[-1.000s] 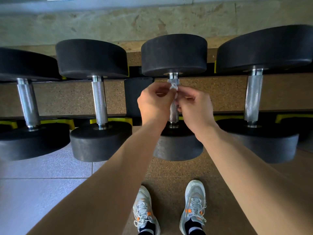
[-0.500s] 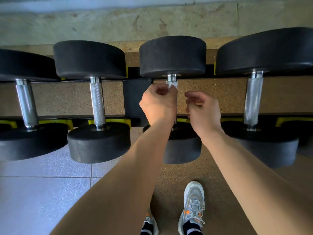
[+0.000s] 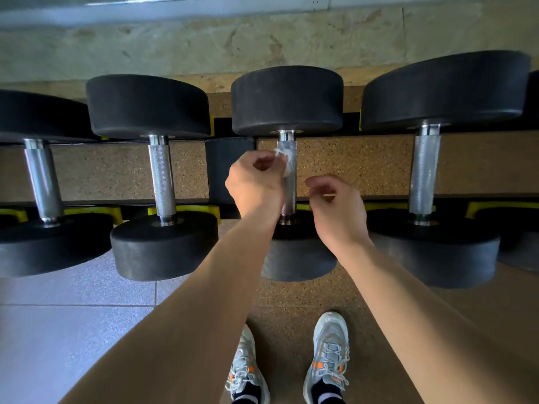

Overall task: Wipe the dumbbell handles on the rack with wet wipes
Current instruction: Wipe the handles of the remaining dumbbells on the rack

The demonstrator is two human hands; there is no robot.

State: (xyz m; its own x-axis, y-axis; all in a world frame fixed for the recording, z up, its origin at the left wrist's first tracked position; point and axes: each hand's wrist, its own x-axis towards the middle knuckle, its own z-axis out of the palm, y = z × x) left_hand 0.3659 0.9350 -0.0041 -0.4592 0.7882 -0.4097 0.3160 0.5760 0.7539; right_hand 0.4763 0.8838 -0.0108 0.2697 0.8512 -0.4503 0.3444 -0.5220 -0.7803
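1. The dumbbell handle (image 3: 288, 193) being cleaned is a knurled, silvery steel bar. It runs between two black round heads, the third dumbbell from the left on the rack (image 3: 87, 203), and lies pointing away from the person.
2. A small, crumpled white wet wipe (image 3: 284, 160) sits against the left side of the bar, near its far end.
3. The left hand (image 3: 253, 185) pinches the wipe between its curled fingertips and holds it to the metal.
4. The right hand (image 3: 338, 211) hangs just to the right of the bar, apart from it. Its fingers are loosely curled and hold nothing.
5. The rack is two black rails with yellow cradles (image 3: 186, 209). Each dumbbell lies across both rails, with its heads hanging outside them.
6. Neighbouring handles (image 3: 160, 176) and (image 3: 423, 173) lie parallel on either side, bare of any wipe.
7. Below, grey-and-orange shoes (image 3: 329, 354) stand on speckled brown matting (image 3: 291, 301), with grey tiles (image 3: 73, 330) to the left.
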